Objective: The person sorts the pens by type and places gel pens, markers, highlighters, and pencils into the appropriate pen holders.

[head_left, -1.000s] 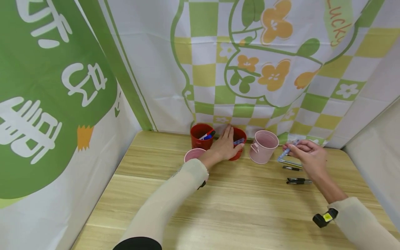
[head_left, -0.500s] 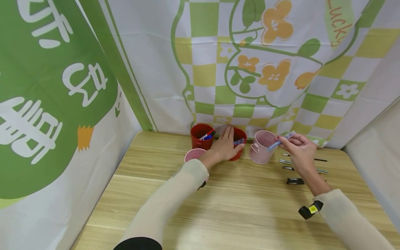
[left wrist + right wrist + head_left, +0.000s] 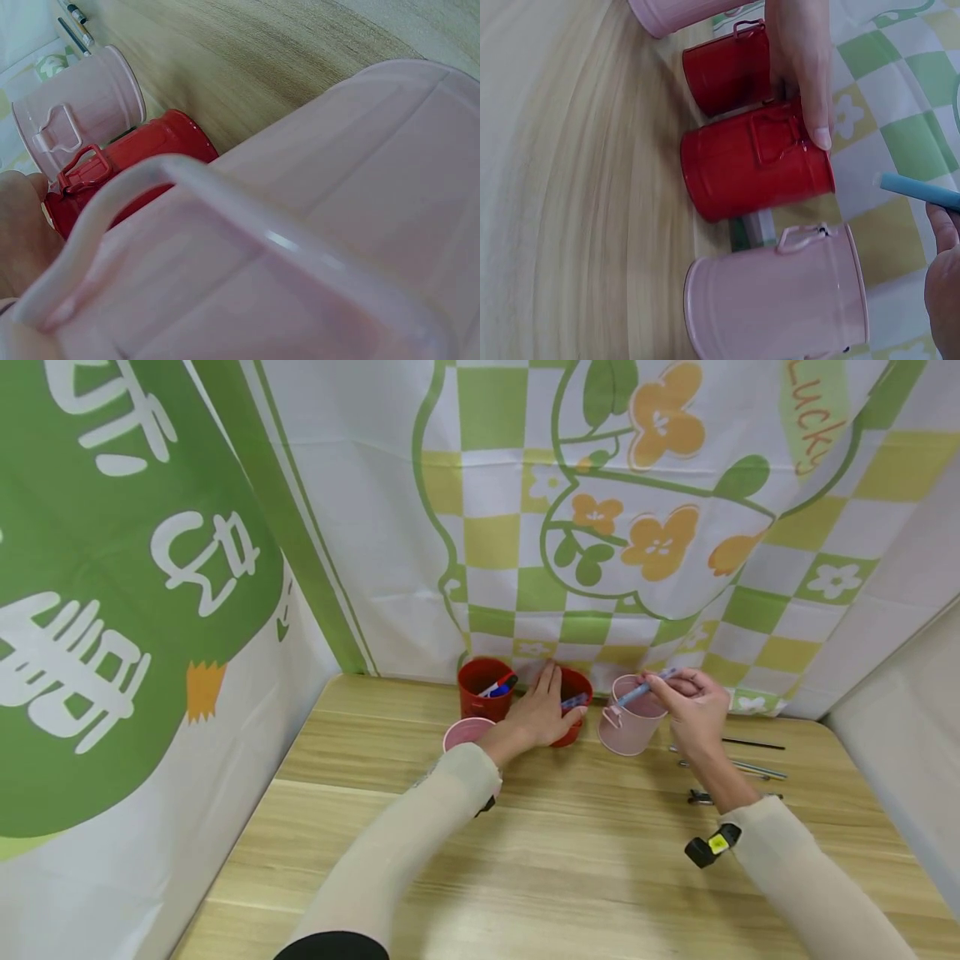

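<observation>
In the head view my left hand (image 3: 536,710) lies with straight fingers over the second red bucket (image 3: 742,169), its thumb at the rim. A bluish pen (image 3: 574,701) shows inside that bucket. My right hand (image 3: 697,702) pinches a light blue pen (image 3: 637,692) between thumb and fingers, tilted across the mouth of the right-hand pink bucket (image 3: 630,735). In the right wrist view the tip of this pen (image 3: 919,190) points toward the red bucket, apart from it. Close under the left wrist camera stands another pink bucket (image 3: 375,195), its handle large in front.
At the back left, a red bucket (image 3: 483,697) holds a red pen and a blue one. Several pens and thin sticks lie right of the pink bucket, among them a black pen (image 3: 701,797) and a dark stick (image 3: 753,744). A patterned cloth (image 3: 585,627) hangs behind the table.
My right hand has moved left with the light blue pen, from beside the loose pens to over the right-hand pink bucket. My left hand has stayed in place.
</observation>
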The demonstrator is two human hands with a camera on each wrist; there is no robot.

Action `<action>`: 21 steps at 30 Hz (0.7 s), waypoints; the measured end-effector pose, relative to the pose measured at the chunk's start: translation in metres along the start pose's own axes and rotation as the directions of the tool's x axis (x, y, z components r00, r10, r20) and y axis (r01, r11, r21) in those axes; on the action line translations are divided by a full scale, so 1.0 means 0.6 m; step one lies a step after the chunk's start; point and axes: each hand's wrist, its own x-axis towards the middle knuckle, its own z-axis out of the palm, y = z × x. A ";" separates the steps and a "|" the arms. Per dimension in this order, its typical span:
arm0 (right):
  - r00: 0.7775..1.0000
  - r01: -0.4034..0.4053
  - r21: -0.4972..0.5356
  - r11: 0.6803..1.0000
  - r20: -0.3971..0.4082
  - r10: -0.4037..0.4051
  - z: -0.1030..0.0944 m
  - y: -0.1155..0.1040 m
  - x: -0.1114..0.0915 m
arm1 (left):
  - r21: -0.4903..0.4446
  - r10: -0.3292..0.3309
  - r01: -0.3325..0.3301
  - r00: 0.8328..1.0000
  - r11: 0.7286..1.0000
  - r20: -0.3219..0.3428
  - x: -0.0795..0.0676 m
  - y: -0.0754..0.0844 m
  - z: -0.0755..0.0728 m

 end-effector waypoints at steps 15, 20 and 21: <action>1.000 0.024 -0.090 0.996 0.005 -0.024 0.033 0.032 0.012 | -0.012 -0.002 0.002 1.000 1.000 0.001 -0.002 0.001 -0.002; 1.000 -0.024 -0.116 0.993 0.004 0.025 0.039 0.040 0.014 | -0.003 -0.004 0.004 1.000 1.000 0.001 -0.003 0.002 -0.002; 0.999 -0.039 -0.125 0.991 0.004 0.040 0.040 0.041 0.013 | -0.003 -0.003 0.003 1.000 1.000 -0.002 -0.003 0.002 -0.002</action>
